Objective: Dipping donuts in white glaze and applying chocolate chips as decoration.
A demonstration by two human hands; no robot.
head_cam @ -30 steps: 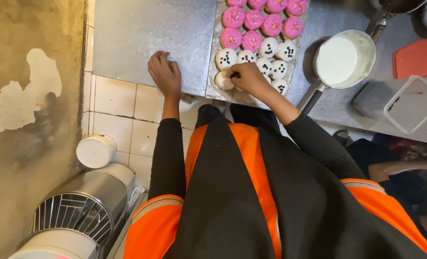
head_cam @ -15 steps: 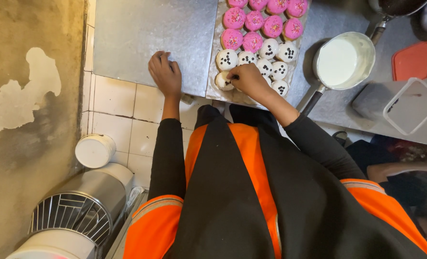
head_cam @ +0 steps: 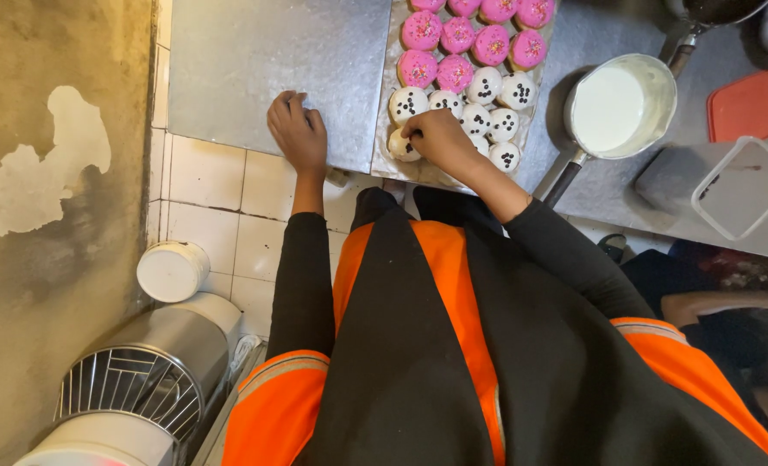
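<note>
Steel counter (head_cam: pixel 263 52): broad grey sheet across the top of the view; bare at 11 o'clock, crowded from 12 to 2 o'clock.
Tray of doughnuts (head_cam: pixel 382 112): lined tray at 12 o'clock; pink-glazed rounds (head_cam: pixel 455 72) in the far rows, white-glazed rounds with dark dots (head_cam: pixel 485 86) in the near rows.
Saucepan of white glaze (head_cam: pixel 619 105): at 2 o'clock, just beside the tray, handle slanting back toward 5 o'clock.
Clear tub (head_cam: pixel 742 185) and orange lid (head_cam: pixel 744 105): at 3 o'clock, apart from the tray.
White tub (head_cam: pixel 173 271): at 8 o'clock on the floor side, above a steel mixer guard (head_cam: pixel 134 397).
Left hand (head_cam: pixel 298 131): laid flat on the counter edge at 11 o'clock, fingers spread, gripping nothing; serves as a brace.
Right hand (head_cam: pixel 440 138): over the tray's near-left corner, fingertips pinched together on top of the corner doughnut (head_cam: pixel 399 147); whether a dark chip sits between them cannot be told.
Corner doughnut: white-glazed, nearest the body, at the tray's near-left corner, touching its neighbours.
Step in hand, done well: probably best with a light vertical press so the glaze stays smooth; wrist kept high, clear of the finished rounds at 1 o'clock; dots spaced to match the neighbouring rows; left palm kept planted for steadiness.
Difference from the earlier frame: right fingertips sit slightly nearer the corner doughnut's middle; left hand, tray and saucepan unchanged in place.
</note>
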